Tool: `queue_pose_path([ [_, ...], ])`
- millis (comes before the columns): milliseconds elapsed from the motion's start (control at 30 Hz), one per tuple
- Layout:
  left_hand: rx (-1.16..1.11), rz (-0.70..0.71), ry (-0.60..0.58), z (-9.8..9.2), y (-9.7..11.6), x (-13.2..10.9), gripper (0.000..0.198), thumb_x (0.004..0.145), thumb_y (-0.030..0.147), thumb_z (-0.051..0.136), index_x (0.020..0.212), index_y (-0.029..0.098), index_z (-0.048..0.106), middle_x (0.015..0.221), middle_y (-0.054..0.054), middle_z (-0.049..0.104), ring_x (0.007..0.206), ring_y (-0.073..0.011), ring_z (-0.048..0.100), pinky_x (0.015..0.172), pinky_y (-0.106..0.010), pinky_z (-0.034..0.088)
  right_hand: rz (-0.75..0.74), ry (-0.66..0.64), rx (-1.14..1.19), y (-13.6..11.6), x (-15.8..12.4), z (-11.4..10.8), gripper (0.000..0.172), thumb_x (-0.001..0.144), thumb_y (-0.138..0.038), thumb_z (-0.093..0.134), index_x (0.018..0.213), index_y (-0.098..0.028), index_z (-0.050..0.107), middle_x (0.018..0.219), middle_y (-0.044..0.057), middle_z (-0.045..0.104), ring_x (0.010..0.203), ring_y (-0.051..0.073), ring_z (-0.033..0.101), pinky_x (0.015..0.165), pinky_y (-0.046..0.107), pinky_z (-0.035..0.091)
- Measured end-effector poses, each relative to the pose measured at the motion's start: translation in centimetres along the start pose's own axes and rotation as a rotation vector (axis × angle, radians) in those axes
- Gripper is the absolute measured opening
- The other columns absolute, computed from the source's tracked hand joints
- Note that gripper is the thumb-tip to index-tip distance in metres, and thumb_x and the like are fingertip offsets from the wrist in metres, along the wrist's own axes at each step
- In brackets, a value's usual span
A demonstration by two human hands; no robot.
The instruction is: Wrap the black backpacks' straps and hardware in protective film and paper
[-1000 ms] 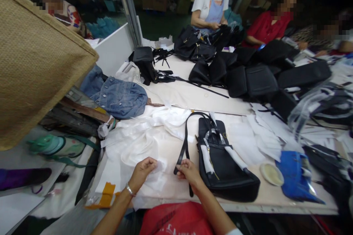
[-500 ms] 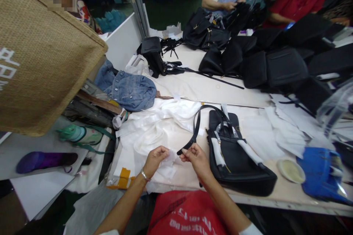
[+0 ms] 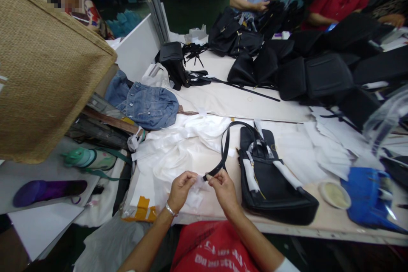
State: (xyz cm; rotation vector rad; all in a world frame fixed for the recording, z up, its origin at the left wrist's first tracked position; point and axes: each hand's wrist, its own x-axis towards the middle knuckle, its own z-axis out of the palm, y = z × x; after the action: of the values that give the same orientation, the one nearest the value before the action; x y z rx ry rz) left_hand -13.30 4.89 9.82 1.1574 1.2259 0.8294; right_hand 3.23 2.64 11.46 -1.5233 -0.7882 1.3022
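Note:
My right hand (image 3: 225,189) pinches the free end of a black strap (image 3: 225,146), which curves up and over to a black backpack (image 3: 270,178) lying on the table. White wrapping covers parts of the bag's straps and zip pulls. Just left of the strap end, my left hand (image 3: 181,191) pinches a small piece of thin, whitish translucent film (image 3: 198,182). The film lies close to the strap's tip; whether they touch I cannot tell. Behind my left hand spreads a heap of white sheet material (image 3: 178,148).
A denim bundle (image 3: 149,104) lies at the left back. Black bags (image 3: 328,76) are piled at the right, with two people beyond. A round dish (image 3: 334,195) and a blue pouch (image 3: 366,197) sit at the right front. Burlap (image 3: 51,72) hangs at upper left; bottles (image 3: 47,191) lie below it.
My left hand has come slightly right, bringing the film up to the strap's end. My right hand keeps its pinch on the strap. The whole view has shifted a little.

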Motion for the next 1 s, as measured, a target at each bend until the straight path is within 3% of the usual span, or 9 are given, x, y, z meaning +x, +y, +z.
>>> queue_pose_path([
  [233, 0.071, 0.093, 0.007, 1.0, 1.4, -0.6, 0.014, 0.083, 0.03, 0.053, 0.083, 0.018, 0.062, 0.091, -0.006, 0.066, 0.091, -0.0198, 0.058, 0.086, -0.031, 0.042, 0.014, 0.022, 0.019, -0.1, -0.3, 0.1, 0.022, 0.076, -0.037, 0.062, 0.076, -0.019, 0.049, 0.065, -0.001, 0.058, 0.064, 0.016, 0.057, 0.061, 0.025, 0.042],
  [367, 0.04, 0.074, -0.003, 1.4, 1.9, -0.9, 0.015, 0.082, 0.031, 0.054, 0.083, 0.018, 0.062, 0.094, -0.007, 0.066, 0.093, -0.0208, 0.058, 0.086, -0.032, 0.043, -0.008, 0.027, 0.045, 0.0, 0.1, -0.3, 0.023, 0.074, -0.036, 0.063, 0.076, -0.019, 0.048, 0.068, -0.001, 0.059, 0.067, 0.016, 0.057, 0.062, 0.025, 0.043],
  [667, -0.036, 0.007, -0.2, 1.1, 1.3, -0.6, 0.016, 0.078, 0.033, 0.06, 0.075, 0.018, 0.063, 0.122, -0.01, 0.057, 0.115, -0.0247, 0.049, 0.099, -0.037, 0.033, -0.062, 0.026, 0.074, -0.2, 0.8, -1.1, 0.021, 0.077, -0.034, 0.062, 0.079, -0.02, 0.047, 0.07, -0.001, 0.059, 0.066, 0.014, 0.056, 0.061, 0.024, 0.042],
  [833, -0.081, -0.059, -0.346, 0.8, 0.9, 0.3, 0.02, 0.074, 0.036, 0.065, 0.074, 0.016, 0.062, 0.105, -0.01, 0.06, 0.102, -0.0234, 0.053, 0.091, -0.034, 0.037, -0.084, 0.086, -0.006, 0.2, 1.1, -1.5, 0.024, 0.076, -0.039, 0.063, 0.079, -0.019, 0.05, 0.07, -0.001, 0.058, 0.063, 0.014, 0.053, 0.059, 0.024, 0.041],
  [1000, -0.047, 0.004, -0.308, 1.2, 0.7, 0.7, 0.017, 0.076, 0.034, 0.063, 0.075, 0.017, 0.063, 0.099, -0.007, 0.057, 0.099, -0.0212, 0.052, 0.091, -0.032, 0.036, -0.071, 0.057, 0.016, 0.3, 1.1, -1.8, 0.023, 0.074, -0.038, 0.064, 0.077, -0.019, 0.05, 0.068, -0.002, 0.055, 0.062, 0.013, 0.051, 0.058, 0.023, 0.04],
])
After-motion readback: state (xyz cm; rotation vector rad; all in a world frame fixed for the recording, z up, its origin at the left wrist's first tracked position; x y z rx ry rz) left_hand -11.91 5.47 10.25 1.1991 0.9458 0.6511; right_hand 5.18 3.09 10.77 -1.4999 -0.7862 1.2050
